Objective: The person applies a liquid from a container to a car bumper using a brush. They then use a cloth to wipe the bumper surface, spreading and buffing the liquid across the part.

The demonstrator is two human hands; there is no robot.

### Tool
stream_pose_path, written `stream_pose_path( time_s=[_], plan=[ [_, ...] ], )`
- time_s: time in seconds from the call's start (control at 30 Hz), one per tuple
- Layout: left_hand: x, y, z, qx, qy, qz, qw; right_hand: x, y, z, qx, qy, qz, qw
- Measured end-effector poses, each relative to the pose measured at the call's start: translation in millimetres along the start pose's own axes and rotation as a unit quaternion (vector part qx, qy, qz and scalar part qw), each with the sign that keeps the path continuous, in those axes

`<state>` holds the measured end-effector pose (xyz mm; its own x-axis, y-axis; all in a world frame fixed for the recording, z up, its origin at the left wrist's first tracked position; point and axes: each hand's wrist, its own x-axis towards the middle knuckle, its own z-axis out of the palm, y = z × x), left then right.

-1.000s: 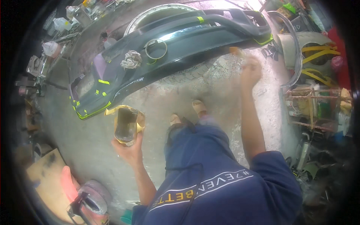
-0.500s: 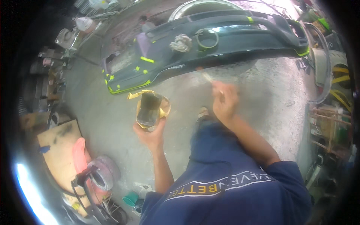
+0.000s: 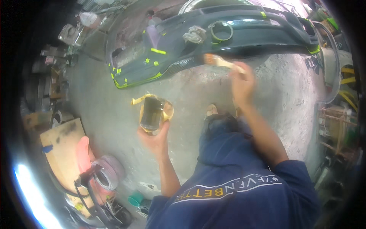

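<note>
My left hand [image 3: 154, 140] is wrapped round a cut-open container [image 3: 151, 114] with yellowish edges and a dark, shiny inside. A loose yellow strip curls off its rim. Raised in my right hand [image 3: 243, 84] is a paintbrush [image 3: 224, 63], gripped by its pale handle. Its orange-brown bristles point left, close to the lower edge of a dark car bumper [image 3: 263, 36]; whether they touch it I cannot tell. Bits of yellow-green tape [image 3: 158, 50] dot the bumper's left part. On top lie a crumpled whitish rag [image 3: 195, 34] and a ring-shaped roll [image 3: 222, 41].
Concrete floor [image 3: 114, 103] lies between me and the bumper. At lower left stand a stained board [image 3: 63, 141], a pinkish rolled bundle [image 3: 108, 173] and a green cup [image 3: 135, 198]. A rack [image 3: 335, 129] and a curved grey strip [image 3: 335, 76] line the right side.
My right hand has moved up and right with the brush, whose bristles now show near the bumper. The left hand still holds the container in nearly the same place. The view has shifted slightly.
</note>
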<state>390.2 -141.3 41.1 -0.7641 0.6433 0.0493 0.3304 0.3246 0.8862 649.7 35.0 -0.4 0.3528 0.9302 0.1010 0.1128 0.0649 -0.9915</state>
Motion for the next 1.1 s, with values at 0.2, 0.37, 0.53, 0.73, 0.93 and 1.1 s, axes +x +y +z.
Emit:
stream_pose_path(
  time_s=[0.2,0.37,0.53,0.73,0.93,1.1],
  plan=[
    [4.0,7.8,5.8,-0.038,-0.037,-0.003,0.999,-17.5,-26.7,6.4,-0.005,-0.088,-0.034,0.996],
    [6.6,2.0,5.8,-0.044,-0.039,0.033,0.998,-11.4,-25.5,57.1,0.053,-0.120,0.012,0.991],
    [3.4,-9.5,-5.6,0.005,-0.030,0.016,0.999,19.9,-22.3,-4.3,-0.033,0.027,0.005,0.999],
    [0.3,-18.2,2.0,-0.063,-0.033,0.013,0.997,-9.9,-55.4,8.1,-0.057,-0.037,-0.036,0.997],
    [7.5,-9.7,7.5,-0.054,-0.057,0.030,0.996,-0.8,-21.6,62.2,-0.044,-0.077,-0.087,0.992],
    [3.2,-2.8,-1.5,-0.008,-0.035,0.031,0.999,40.2,-22.8,-43.9,-0.054,0.022,-0.025,0.998]
  ],
)
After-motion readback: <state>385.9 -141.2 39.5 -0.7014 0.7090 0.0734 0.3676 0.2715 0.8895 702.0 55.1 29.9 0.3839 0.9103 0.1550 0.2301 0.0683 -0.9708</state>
